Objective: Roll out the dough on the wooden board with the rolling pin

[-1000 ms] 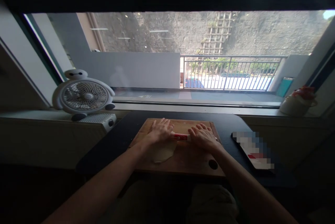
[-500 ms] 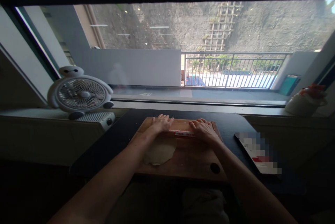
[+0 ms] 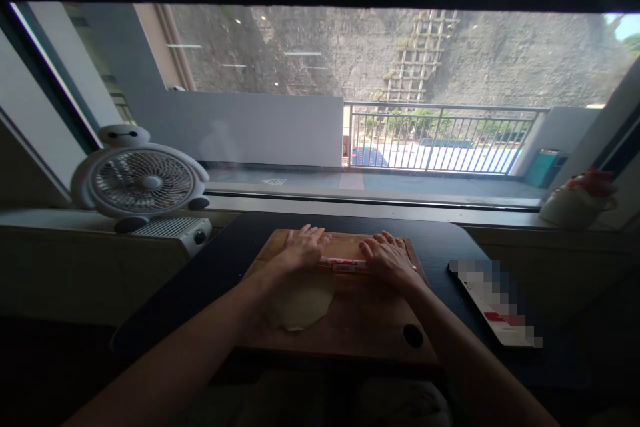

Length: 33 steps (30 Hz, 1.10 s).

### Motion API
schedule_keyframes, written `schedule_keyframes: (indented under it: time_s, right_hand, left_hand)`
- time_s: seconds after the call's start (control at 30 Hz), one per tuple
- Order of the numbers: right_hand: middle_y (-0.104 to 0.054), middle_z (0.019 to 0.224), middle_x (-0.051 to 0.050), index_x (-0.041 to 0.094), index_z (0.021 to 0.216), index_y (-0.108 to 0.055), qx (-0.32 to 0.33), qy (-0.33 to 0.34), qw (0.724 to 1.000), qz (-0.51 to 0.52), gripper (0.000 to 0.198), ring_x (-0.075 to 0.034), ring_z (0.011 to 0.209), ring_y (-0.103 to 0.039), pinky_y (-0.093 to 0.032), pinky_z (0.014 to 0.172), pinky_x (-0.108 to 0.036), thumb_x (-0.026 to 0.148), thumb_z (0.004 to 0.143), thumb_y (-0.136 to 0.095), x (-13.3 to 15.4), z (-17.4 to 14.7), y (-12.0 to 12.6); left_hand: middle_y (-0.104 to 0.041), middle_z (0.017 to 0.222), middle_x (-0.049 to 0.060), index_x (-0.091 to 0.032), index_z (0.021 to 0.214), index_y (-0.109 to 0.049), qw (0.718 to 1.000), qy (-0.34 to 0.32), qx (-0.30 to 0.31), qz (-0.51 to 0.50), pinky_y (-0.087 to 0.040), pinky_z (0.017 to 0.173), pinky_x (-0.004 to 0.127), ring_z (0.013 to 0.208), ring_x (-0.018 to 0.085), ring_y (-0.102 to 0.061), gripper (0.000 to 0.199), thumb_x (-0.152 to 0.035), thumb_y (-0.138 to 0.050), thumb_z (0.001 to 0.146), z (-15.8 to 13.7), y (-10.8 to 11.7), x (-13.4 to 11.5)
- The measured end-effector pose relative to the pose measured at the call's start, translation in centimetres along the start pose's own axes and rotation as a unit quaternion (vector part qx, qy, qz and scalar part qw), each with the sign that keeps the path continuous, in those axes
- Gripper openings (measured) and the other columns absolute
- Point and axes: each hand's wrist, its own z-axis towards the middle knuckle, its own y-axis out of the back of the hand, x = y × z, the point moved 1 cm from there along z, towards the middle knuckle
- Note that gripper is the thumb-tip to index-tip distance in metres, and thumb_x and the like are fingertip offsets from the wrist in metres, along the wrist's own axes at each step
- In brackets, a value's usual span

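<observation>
My left hand (image 3: 305,246) lies flat with its fingers stretched out over the left part of a rolling pin. My right hand (image 3: 389,255) rests the same way over the right part. Between them shows the pin's middle (image 3: 350,266), which carries a red and white printed strip. Its ends are hidden under my hands. A flattened sheet of pale dough (image 3: 307,300) lies on the near side of the pin, partly covered by my left forearm. Under everything is a wooden cutting board (image 3: 360,340) with a dark round spot (image 3: 413,336) near its right front corner.
The board sits on a dark table (image 3: 200,294). A blurred-out flat object (image 3: 495,307) lies at the table's right. A white fan (image 3: 145,180) stands on the left beside the window, and a pale pot (image 3: 575,204) stands on the sill at right.
The view has shifted slightly. More of the pin's printed strip shows, and the pin sits a little nearer me on the board. Both hands stay flat on it.
</observation>
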Motion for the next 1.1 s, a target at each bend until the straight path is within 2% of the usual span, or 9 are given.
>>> schedule_keyframes:
  time_s: [0.1,0.2,0.33,0.5,0.6,0.7,0.93,1.0,1.1]
  right_hand:
    - [-0.051,0.119,-0.008,0.024,0.109,-0.058,-0.005,-0.021,1.000,-0.006,0.051,-0.026,0.123,-0.030,-0.020,0.097,-0.045,0.049,0.093,-0.015,-0.4,2.4,0.3]
    - [-0.048,0.124,-0.008,0.026,0.115,-0.055,-0.006,-0.026,1.000,-0.006,0.052,-0.026,0.126,-0.027,-0.021,0.098,-0.045,0.050,0.093,-0.014,-0.2,2.4,0.3]
    - [-0.043,0.133,-0.005,0.029,0.117,-0.053,-0.012,0.005,1.000,-0.011,0.051,-0.026,0.131,-0.021,-0.016,0.101,-0.047,0.051,0.093,-0.014,0.7,-1.3,-0.3]
    - [-0.043,0.135,-0.004,0.028,0.125,-0.046,-0.050,0.058,0.997,-0.032,0.046,-0.025,0.132,-0.019,-0.013,0.104,-0.046,0.049,0.092,-0.022,1.9,-7.7,-0.6]
    - [-0.040,0.138,-0.003,0.028,0.133,-0.037,-0.030,0.071,0.997,-0.016,0.049,-0.025,0.132,-0.020,-0.015,0.104,-0.046,0.051,0.091,-0.024,2.1,-8.8,-0.5]
    - [-0.043,0.134,-0.003,0.030,0.124,-0.047,-0.010,0.058,0.998,-0.009,0.046,-0.026,0.131,-0.022,-0.017,0.102,-0.048,0.051,0.092,-0.020,1.7,-6.6,-0.3]
    - [-0.051,0.119,-0.008,0.028,0.113,-0.055,0.009,0.006,1.000,-0.014,0.049,-0.027,0.120,-0.034,-0.028,0.092,-0.046,0.046,0.093,-0.015,0.3,2.5,0.4]
    - [-0.050,0.120,-0.008,0.027,0.112,-0.055,0.008,-0.008,1.000,-0.008,0.050,-0.026,0.120,-0.035,-0.029,0.092,-0.045,0.047,0.092,-0.014,0.2,3.3,0.4]
    - [-0.046,0.128,-0.007,0.027,0.118,-0.052,0.014,-0.021,1.000,0.003,0.053,-0.027,0.125,-0.029,-0.027,0.095,-0.046,0.051,0.092,-0.013,0.5,2.0,0.0]
  left_hand:
    - [-0.037,0.142,0.009,-0.027,0.128,-0.045,1.000,0.022,0.009,-0.008,-0.021,0.097,0.063,0.132,0.032,-0.026,0.047,-0.042,-0.022,0.090,2.9,0.2,0.5]
    - [-0.038,0.141,0.010,-0.027,0.127,-0.045,1.000,0.015,0.007,-0.009,-0.021,0.097,0.064,0.132,0.033,-0.026,0.043,-0.039,-0.027,0.089,3.0,0.1,0.8]
    - [-0.038,0.141,0.007,-0.026,0.127,-0.046,1.000,-0.022,-0.004,-0.009,-0.017,0.105,0.054,0.133,0.029,-0.026,0.044,-0.042,-0.033,0.088,-1.1,-0.5,0.3]
    - [-0.043,0.138,0.009,-0.020,0.126,-0.047,0.996,-0.045,-0.070,0.000,-0.011,0.108,0.050,0.133,0.026,-0.026,0.051,-0.044,-0.020,0.091,-7.8,-1.3,-0.8]
    - [-0.041,0.139,0.010,-0.019,0.128,-0.045,0.994,-0.063,-0.093,0.011,-0.010,0.109,0.047,0.134,0.025,-0.024,0.054,-0.047,-0.022,0.089,-9.1,-1.4,-1.0]
    - [-0.038,0.142,0.007,-0.021,0.129,-0.044,0.998,-0.029,-0.054,0.016,-0.008,0.110,0.046,0.135,0.024,-0.021,0.054,-0.048,-0.020,0.089,-6.9,-0.9,-0.8]
    - [-0.045,0.135,0.015,-0.020,0.124,-0.049,0.999,0.051,-0.006,0.007,-0.022,0.097,0.063,0.130,0.033,-0.030,0.054,-0.045,-0.015,0.090,3.3,0.7,0.6]
    - [-0.047,0.133,0.017,-0.019,0.124,-0.048,0.998,0.061,-0.001,0.010,-0.025,0.095,0.064,0.129,0.033,-0.032,0.053,-0.044,-0.015,0.090,4.3,0.8,0.8]
    - [-0.045,0.135,0.012,-0.025,0.126,-0.045,0.999,0.040,0.006,0.020,-0.027,0.098,0.059,0.129,0.029,-0.032,0.045,-0.041,-0.025,0.090,2.9,0.5,0.6]
